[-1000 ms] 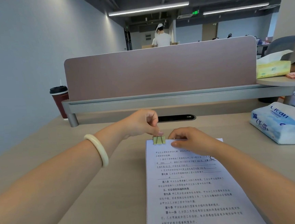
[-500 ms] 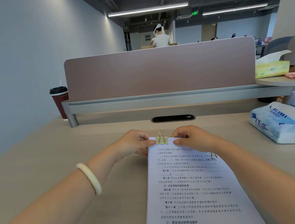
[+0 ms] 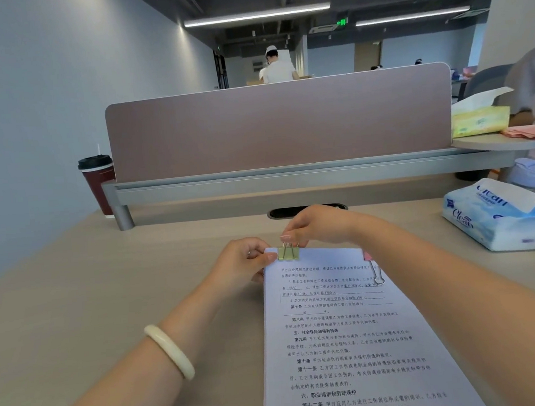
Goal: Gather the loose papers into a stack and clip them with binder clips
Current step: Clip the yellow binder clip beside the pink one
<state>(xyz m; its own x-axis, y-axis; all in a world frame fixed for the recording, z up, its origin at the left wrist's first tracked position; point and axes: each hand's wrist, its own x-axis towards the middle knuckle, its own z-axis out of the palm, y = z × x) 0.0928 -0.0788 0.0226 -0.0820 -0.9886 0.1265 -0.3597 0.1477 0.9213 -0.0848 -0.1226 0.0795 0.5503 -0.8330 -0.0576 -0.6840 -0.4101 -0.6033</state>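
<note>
A stack of printed papers (image 3: 352,341) lies on the desk in front of me. A yellow-green binder clip (image 3: 288,252) sits on the stack's top edge near its left corner. My left hand (image 3: 244,263) pinches the top left corner of the stack right beside the clip. My right hand (image 3: 318,226) hovers over the top edge, its fingertips on the clip's wire handle. A pink binder clip (image 3: 368,257) with its handle folded down grips the top edge further right, partly hidden by my right forearm.
A blue tissue pack (image 3: 497,215) lies at the right. A dark red cup (image 3: 99,182) stands at the back left beside the divider panel (image 3: 280,124). A yellow tissue box (image 3: 479,119) rests on a side shelf. A person stands far behind.
My right hand has lifted off the paper and moved left to the green clip's handle. My left hand has let go of the clip and now holds the stack's corner.
</note>
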